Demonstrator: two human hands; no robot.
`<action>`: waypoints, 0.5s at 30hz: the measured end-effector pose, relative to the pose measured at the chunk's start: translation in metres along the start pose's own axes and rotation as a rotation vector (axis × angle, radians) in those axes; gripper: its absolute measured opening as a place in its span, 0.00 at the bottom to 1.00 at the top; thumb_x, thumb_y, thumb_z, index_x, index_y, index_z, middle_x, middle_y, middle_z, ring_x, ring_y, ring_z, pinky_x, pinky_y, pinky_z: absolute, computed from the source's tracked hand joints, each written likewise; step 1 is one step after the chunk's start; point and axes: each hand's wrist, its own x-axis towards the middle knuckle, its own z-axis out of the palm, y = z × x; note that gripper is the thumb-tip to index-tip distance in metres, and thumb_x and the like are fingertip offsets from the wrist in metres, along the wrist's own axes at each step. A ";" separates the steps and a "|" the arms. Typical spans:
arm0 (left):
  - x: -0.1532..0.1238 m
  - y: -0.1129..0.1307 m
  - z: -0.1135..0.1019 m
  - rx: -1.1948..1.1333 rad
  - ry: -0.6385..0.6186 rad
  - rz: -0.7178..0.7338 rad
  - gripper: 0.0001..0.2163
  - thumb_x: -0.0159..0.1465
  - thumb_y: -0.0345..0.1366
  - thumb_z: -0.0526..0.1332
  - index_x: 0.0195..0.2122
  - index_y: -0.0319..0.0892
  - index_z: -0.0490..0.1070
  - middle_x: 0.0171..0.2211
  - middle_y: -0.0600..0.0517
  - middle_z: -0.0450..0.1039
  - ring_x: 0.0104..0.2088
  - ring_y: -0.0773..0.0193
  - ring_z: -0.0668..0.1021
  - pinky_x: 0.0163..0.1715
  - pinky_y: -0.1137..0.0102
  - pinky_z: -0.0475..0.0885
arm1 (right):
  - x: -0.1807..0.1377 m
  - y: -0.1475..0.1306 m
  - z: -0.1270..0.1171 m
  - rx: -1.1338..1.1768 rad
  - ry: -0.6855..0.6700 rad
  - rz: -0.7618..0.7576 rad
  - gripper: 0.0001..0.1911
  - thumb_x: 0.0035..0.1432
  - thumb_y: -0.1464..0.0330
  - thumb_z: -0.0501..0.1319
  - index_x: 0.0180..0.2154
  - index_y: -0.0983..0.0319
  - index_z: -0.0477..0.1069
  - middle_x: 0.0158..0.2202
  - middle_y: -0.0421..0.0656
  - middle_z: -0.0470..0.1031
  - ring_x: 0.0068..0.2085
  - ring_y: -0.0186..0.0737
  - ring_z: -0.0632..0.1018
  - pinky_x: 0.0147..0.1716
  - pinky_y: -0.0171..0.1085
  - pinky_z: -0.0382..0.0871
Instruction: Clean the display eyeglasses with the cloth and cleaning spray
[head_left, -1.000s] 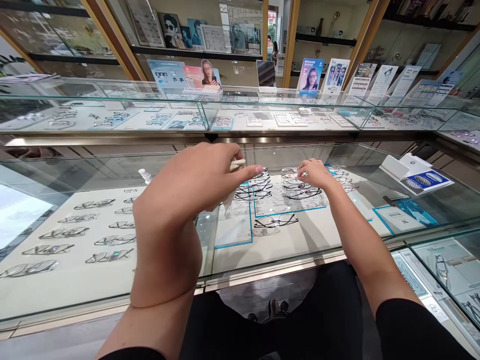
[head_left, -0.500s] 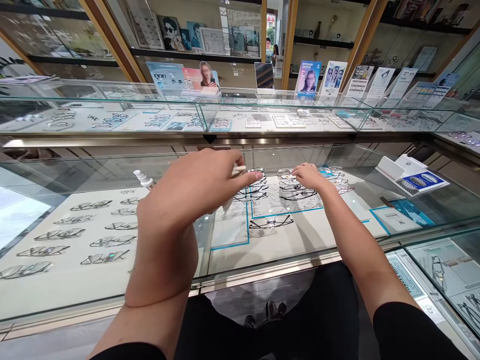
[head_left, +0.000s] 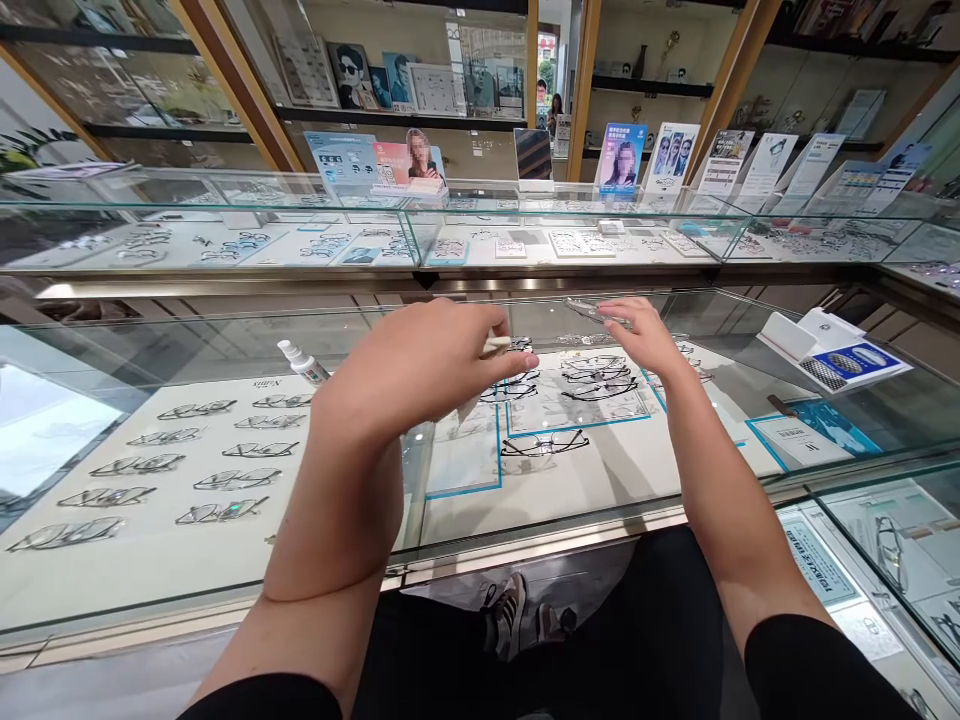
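My right hand (head_left: 637,335) pinches a thin-rimmed pair of eyeglasses (head_left: 585,311), raised over the far edge of the glass counter. Between the thumb and curled fingers of my left hand (head_left: 427,360) is a pale cloth (head_left: 495,346); most of it is hidden behind the hand. Under and between my hands, dark-framed eyeglasses (head_left: 600,390) lie in rows on the glass. One more pair of eyeglasses (head_left: 546,443) rests nearer to me, by the blue-edged sheet (head_left: 465,490). Left of my left hand stands a white spray bottle (head_left: 301,360).
Inside the glass counter (head_left: 225,590), rows of eyeglasses (head_left: 229,478) show on the left. A white and blue box (head_left: 840,355) sits on the right. Behind, a second display case (head_left: 480,270) carries upright cards (head_left: 622,160). A person (head_left: 555,105) appears far back.
My right hand has risen from the rows, now with a pair of eyeglasses in its fingers. My left hand, still with the cloth, appears slightly farther right as the view shifts.
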 end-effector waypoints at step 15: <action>0.068 -0.049 0.093 -1.412 -0.310 -0.360 0.15 0.70 0.46 0.67 0.34 0.39 0.77 0.25 0.51 0.72 0.20 0.70 0.69 0.16 0.75 0.60 | -0.025 -0.086 0.027 -0.013 0.371 -0.480 0.28 0.74 0.58 0.51 0.70 0.54 0.70 0.70 0.45 0.77 0.74 0.55 0.68 0.72 0.61 0.62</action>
